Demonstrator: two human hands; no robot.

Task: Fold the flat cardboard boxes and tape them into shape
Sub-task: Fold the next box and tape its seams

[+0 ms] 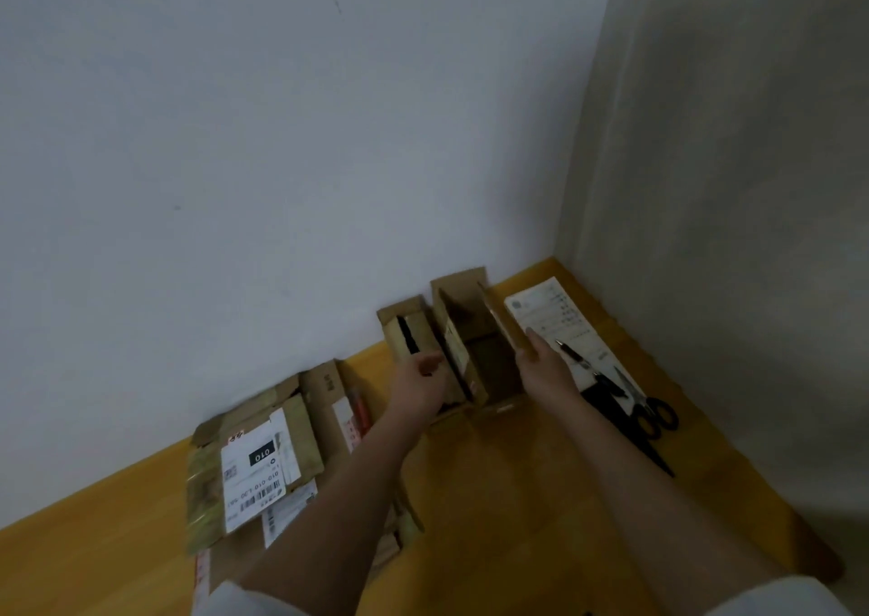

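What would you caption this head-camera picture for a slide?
Two bare hands, left hand and right hand, shape an open cardboard box on a yellow table, scissors beside.

One head-worn camera looks forward and down, fairly near, at a yellow tabletop (517, 498) corner against walls

Near the middle of the frame, your right hand (541, 361) held the open box's (475, 347) flap. Your left hand (423, 380) touched its other side.
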